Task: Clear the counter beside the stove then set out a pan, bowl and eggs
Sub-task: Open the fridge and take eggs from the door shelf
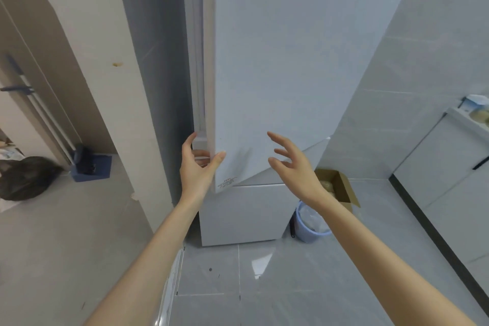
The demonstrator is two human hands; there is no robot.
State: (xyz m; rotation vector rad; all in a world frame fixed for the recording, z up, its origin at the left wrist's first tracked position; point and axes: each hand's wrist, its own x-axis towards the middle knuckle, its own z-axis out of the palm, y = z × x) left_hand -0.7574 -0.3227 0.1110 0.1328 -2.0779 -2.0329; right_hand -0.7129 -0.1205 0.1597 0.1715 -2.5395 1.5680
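A tall white fridge stands straight ahead, and its upper door (pixel 277 74) is swung partly open toward me. My left hand (pixel 198 164) grips the door's lower left edge, fingers hooked behind it and thumb on the front. Just in front of the door's lower right part hovers my right hand (pixel 291 164), fingers spread and holding nothing. The fridge's lower door (pixel 243 214) is closed. No pan, bowl or eggs show, and the fridge's inside is hidden by the door.
A blue waste bin (pixel 309 222) and an open cardboard box (pixel 336 188) sit on the floor right of the fridge. White cabinets (pixel 444 167) run along the right. A beige wall (pixel 105 87) stands left, with a dark bag (pixel 23 177) on the floor beyond.
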